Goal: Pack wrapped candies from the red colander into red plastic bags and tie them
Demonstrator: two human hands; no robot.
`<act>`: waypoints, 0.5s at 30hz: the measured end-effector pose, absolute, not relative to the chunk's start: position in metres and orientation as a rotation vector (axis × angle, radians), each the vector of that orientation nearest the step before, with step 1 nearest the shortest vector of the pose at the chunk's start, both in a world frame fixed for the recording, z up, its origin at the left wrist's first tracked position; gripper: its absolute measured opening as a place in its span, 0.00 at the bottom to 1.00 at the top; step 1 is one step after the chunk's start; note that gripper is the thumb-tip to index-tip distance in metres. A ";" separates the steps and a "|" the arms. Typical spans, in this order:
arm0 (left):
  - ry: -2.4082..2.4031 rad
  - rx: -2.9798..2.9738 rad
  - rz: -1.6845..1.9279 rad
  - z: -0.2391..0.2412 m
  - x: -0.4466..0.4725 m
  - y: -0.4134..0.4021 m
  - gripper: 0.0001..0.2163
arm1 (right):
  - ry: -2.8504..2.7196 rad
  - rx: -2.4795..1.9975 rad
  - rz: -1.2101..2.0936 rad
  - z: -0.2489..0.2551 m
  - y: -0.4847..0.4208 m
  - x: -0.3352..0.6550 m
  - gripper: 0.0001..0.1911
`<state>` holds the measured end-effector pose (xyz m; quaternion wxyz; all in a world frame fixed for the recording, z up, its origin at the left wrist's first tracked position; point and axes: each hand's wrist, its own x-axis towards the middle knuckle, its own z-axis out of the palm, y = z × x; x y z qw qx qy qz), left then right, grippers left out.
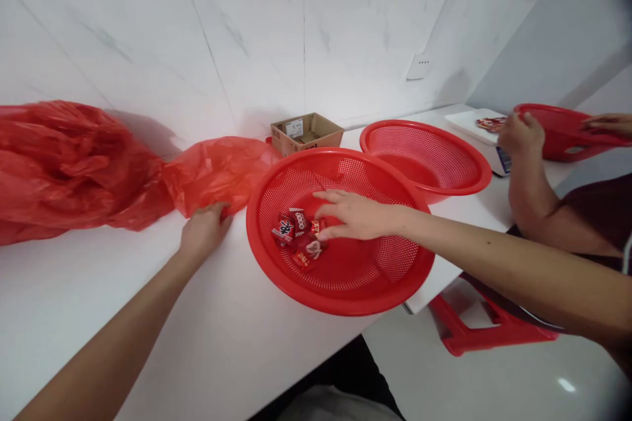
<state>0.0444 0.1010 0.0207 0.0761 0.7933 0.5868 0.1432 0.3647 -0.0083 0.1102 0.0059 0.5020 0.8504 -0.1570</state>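
My left hand is closed at the near edge of a thin red plastic bag, its fingertips pinching the film. Inside a large red perforated basket is my right hand, fingers apart and slightly bent, with nothing seen in its grasp. Several small wrapped candies in red and dark wrappers lie at the basket's left side, just beside my right fingertips. Whether those fingertips touch the nearest wrapper I cannot tell.
A heap of red plastic bags lies left. Behind the basket stand an open cardboard box and a second red basket. At right, a co-worker's hands hold a red basket near a white tray. A red stool stands below.
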 end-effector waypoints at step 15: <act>1.615 1.066 1.507 0.087 -0.022 0.040 0.10 | 2.251 1.592 -0.171 0.081 0.005 0.416 0.27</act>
